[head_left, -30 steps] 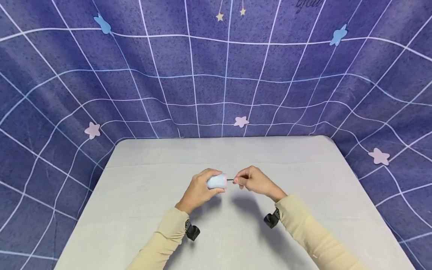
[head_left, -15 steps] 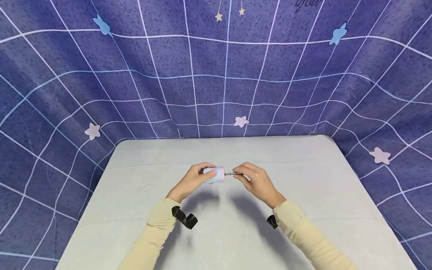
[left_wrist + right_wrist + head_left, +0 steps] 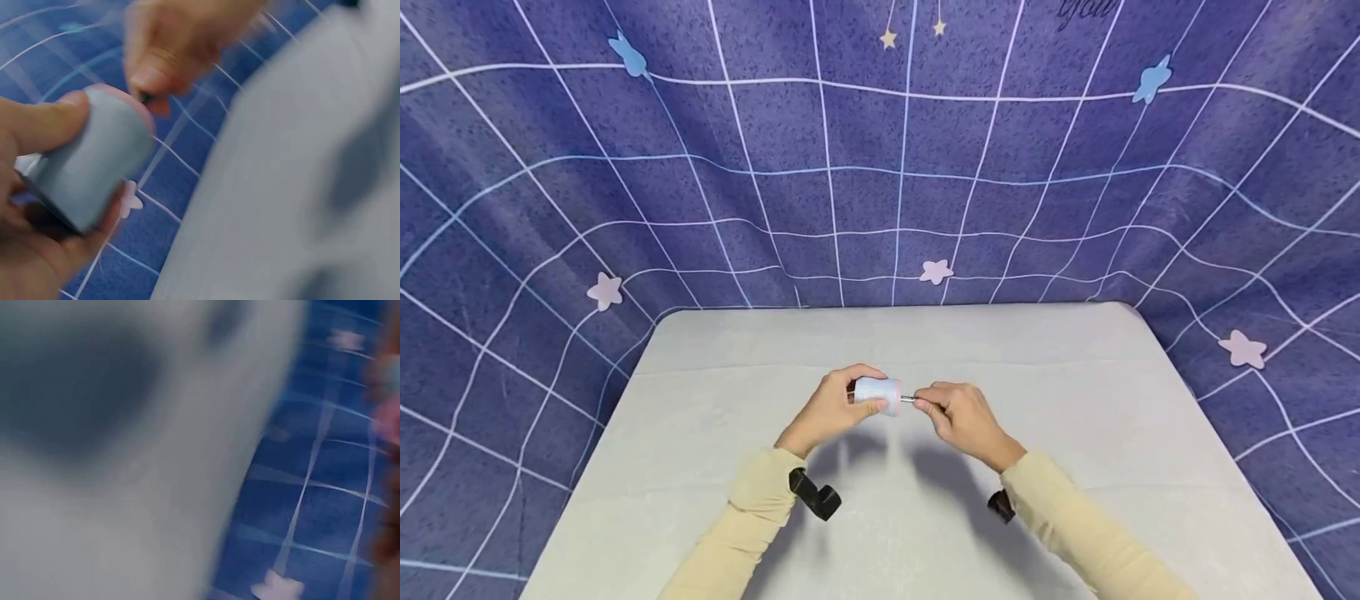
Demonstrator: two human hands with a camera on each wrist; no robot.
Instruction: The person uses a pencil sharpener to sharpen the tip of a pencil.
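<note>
Left grip (image 3: 829,410) round cylinder (image 3: 877,392), right (image 3: 966,418) pinching rod (image 3: 907,399)

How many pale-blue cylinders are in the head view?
1: the cylinder is in the left grip, facing the right grip, which pinches a thin silvery rod. The grips could hide another.

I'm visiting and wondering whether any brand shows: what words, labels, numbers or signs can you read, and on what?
Dark script lettering at the top of the blue patterned cloth: cut off by the head view's edge, too partial to read surely.
Pink-rimmed piece in the left hand: no readable text; the left wrist view is blurred.
No other text is readable.
</note>
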